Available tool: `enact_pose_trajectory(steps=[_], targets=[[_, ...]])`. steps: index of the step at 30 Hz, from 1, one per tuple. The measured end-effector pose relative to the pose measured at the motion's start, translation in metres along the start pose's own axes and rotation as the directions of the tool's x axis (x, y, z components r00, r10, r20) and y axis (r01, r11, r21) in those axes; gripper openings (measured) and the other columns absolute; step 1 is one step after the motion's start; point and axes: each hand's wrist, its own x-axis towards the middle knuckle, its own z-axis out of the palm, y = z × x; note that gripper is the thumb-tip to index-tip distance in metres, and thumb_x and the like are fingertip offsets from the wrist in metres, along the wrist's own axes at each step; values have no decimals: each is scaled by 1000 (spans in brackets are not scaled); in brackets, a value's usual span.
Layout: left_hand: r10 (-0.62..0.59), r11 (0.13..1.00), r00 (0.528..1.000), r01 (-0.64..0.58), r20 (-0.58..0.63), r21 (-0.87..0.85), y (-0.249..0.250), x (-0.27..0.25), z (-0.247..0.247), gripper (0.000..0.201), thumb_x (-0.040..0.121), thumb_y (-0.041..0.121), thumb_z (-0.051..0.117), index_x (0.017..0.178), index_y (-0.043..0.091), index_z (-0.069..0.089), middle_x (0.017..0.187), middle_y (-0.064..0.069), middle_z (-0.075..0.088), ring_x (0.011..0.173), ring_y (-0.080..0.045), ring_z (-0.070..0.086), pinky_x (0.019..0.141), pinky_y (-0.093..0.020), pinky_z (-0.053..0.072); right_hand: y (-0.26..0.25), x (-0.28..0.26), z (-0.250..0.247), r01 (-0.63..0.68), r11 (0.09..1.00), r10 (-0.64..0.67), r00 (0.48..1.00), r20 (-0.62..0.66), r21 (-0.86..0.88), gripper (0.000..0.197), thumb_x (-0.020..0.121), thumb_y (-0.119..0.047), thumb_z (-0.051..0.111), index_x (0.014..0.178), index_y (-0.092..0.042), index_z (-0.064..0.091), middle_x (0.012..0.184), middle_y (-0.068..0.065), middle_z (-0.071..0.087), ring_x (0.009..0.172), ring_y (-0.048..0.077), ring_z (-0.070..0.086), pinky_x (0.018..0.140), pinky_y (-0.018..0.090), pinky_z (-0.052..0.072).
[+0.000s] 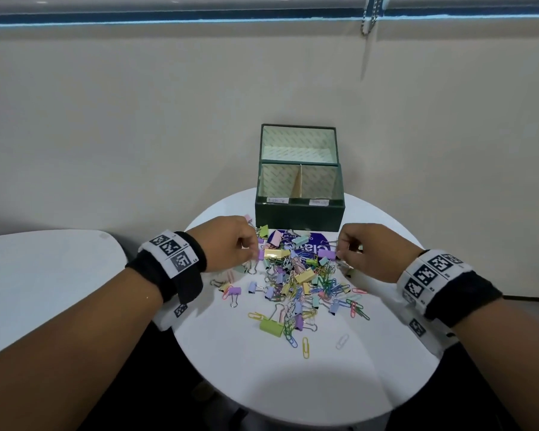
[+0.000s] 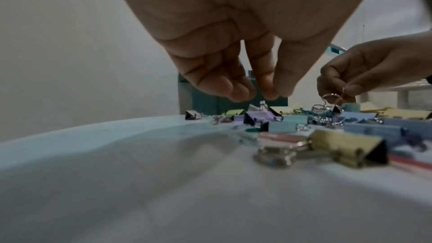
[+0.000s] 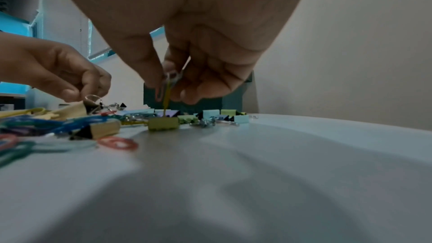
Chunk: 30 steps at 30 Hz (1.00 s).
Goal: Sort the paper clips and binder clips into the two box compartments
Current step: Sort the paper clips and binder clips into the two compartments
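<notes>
Though light and stiff, slippery on bare wire: pastel metal binder clips (image 1: 305,276) and coloured wire paper clips (image 1: 360,309), heaped between both hands on round white table (image 1: 262,384); best taken by wire handles. Right hand (image 1: 371,253) pinching paper clips. Left hand (image 1: 227,244) fingertips together, contents untellable. Dark green two-compartment box (image 1: 299,213) beyond fingertips; handwritten white labels (image 1: 277,200) too small to read.

Plain beige wall (image 1: 137,119) fills most of the view — a blue-edged window strip (image 1: 168,18) runs along the top, bead chain (image 1: 369,17) dangling. Round white tabletop (image 1: 262,384) up against it, another white table (image 1: 44,275) just left.
</notes>
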Motion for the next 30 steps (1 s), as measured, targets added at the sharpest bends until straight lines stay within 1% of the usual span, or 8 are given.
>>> enact_pose_trajectory(steps=[3, 7, 13, 19, 21, 24, 27, 30], targets=[[4, 1000, 1000, -4, -9, -30, -1, -4, -2, 7, 87, 34, 72, 82, 32, 68, 88, 13, 62, 81, -5, 58, 75, -24, 47, 3, 0, -1, 14, 998, -9, 996, -86, 57, 24, 91, -19, 70, 78, -34, 56, 83, -13, 69, 81, 12, 65, 73, 25, 53], [-34, 997, 999, 34, 9, -74, -8, -15, -5, 7, 87, 25, 67, 82, 29, 71, 78, 13, 68, 71, -3, 61, 69, -23, 51, -2, -4, -5, 31, 991, -10, 987, -159, 128, 25, 96, -10, 56, 98, -34, 65, 88, -19, 63, 78, 11, 64, 70, 19, 45], [-117, 992, 983, 122, 140, -28, -23, -30, -2, 21, 81, 20, 62, 87, 38, 73, 71, 22, 63, 67, 3, 57, 66, -16, 44, -6, -5, -10, -37, 987, 42, 999, -29, 157, 29, 93, -4, 48, 67, -13, 56, 74, 1, 59, 71, 19, 53, 70, 33, 43], [-67, 997, 977, 72, 203, -13, -22, -25, -4, 9, 85, 35, 73, 87, 43, 76, 91, 16, 64, 82, 2, 59, 80, -24, 51, -8, -5, -3, -38, 998, 29, 988, 153, 57, 41, 91, -30, 58, 57, -18, 39, 52, -7, 37, 52, 11, 35, 60, 33, 37], [-56, 998, 979, 55, 198, 14, -19, -22, -4, 7, 86, 33, 71, 84, 38, 75, 93, 15, 63, 82, 0, 60, 80, -26, 52, -9, -7, -2, -33, 999, 31, 982, 184, 12, 40, 87, -35, 68, 56, -19, 47, 50, -11, 45, 50, 6, 41, 60, 30, 43], [-41, 998, 977, 30, 209, 56, -18, -19, 0, 8, 89, 29, 65, 83, 31, 70, 95, 14, 60, 83, -2, 59, 81, -27, 52, -14, -13, -3, -6, 998, 20, 969, 248, -57, 9, 79, -42, 72, 75, -34, 71, 74, -13, 68, 70, 5, 61, 72, 30, 56], [-39, 998, 988, 31, 151, 54, -19, -19, -3, 10, 91, 26, 59, 83, 28, 66, 90, 13, 62, 79, -4, 58, 77, -25, 50, -18, -15, -1, -2, 994, 32, 959, 282, -108, 13, 77, -45, 74, 88, -38, 74, 88, -8, 72, 84, 12, 66, 80, 34, 58], [-90, 995, 992, 85, 86, 52, -21, -17, -11, 10, 91, 23, 59, 83, 26, 64, 75, 13, 64, 72, -7, 58, 70, -23, 47, -14, -13, -1, 26, 998, -13, 970, 245, -48, 6, 81, -34, 71, 77, -31, 73, 83, -10, 73, 82, 10, 66, 80, 35, 58]])
